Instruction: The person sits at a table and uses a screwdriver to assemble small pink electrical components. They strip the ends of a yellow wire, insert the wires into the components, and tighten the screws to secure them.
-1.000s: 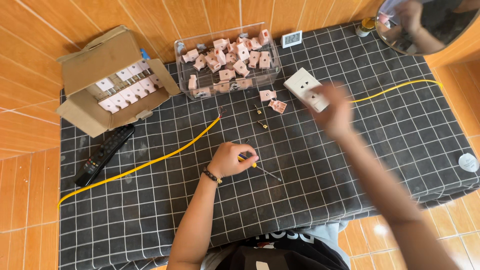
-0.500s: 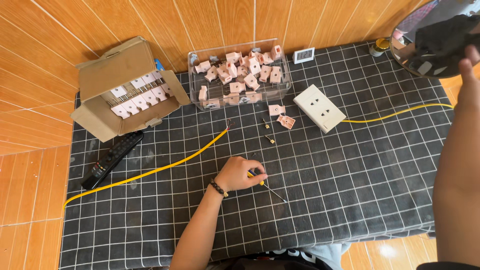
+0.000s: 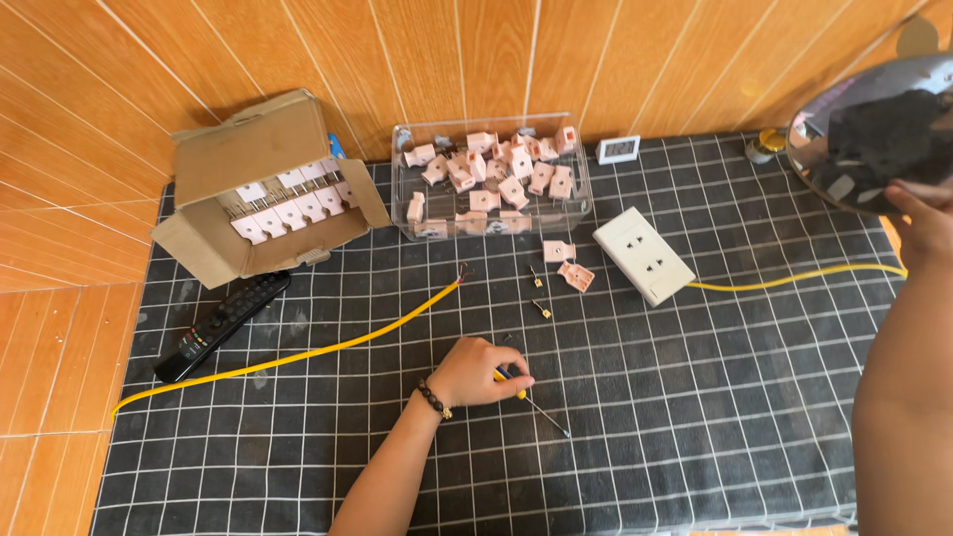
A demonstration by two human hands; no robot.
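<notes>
A person's left hand (image 3: pixel 476 372) closes around a yellow-handled screwdriver (image 3: pixel 531 399) lying on the black grid mat (image 3: pixel 695 417), below the clear parts bin (image 3: pixel 491 179), while the right hand (image 3: pixel 923 223) grips a round mirror (image 3: pixel 874 129) raised right of the bin.

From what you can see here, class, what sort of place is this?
Probably a home electrical assembly bench: a clear tray of pink socket parts, a white socket block on yellow cable, and a screwdriver.
</notes>
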